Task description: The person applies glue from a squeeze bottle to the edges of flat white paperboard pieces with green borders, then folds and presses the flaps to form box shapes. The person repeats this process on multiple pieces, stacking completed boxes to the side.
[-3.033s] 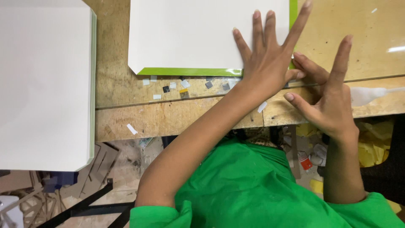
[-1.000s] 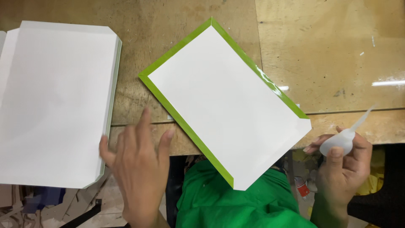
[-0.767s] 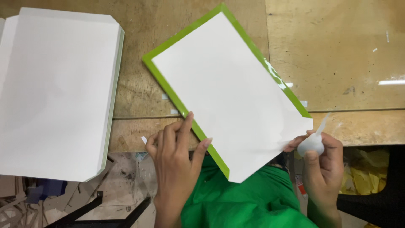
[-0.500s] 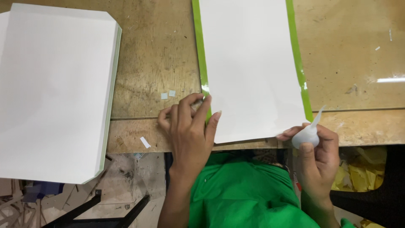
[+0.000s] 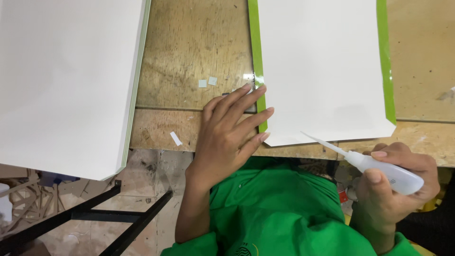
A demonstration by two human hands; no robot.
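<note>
Head view, the only one: your left hand (image 5: 227, 135) lay flat with fingers spread and extended, fingertips (image 5: 259, 88) pressed on the left green border and near corner of the white rectangular card sheet edged with green strips (image 5: 322, 71), holding nothing, just pinning it to the worn wooden workbench (image 5: 194, 52). Your right hand (image 5: 395, 187) was wrapped tight around the small white plastic squeeze bottle with the long thin nozzle (image 5: 379, 168), held off the near table edge, just beside the sheet's clipped near-right corner. By my read you were at an early stage: the sheet was placed and steadied, no bead or wet line showed on it, so the applying was judged still to do. The bottle's long axis ran from lower right to upper left, nozzle tip aimed at the sheet's near edge and about touching it; contact can't be confirmed. The sheet's long axis ran away from you, far end out of frame. A tall stack of plain white sheets (image 5: 66, 80) sat well apart on your left, overhanging the table edge, with tiny paper scraps (image 5: 207, 82) between the two.
</note>
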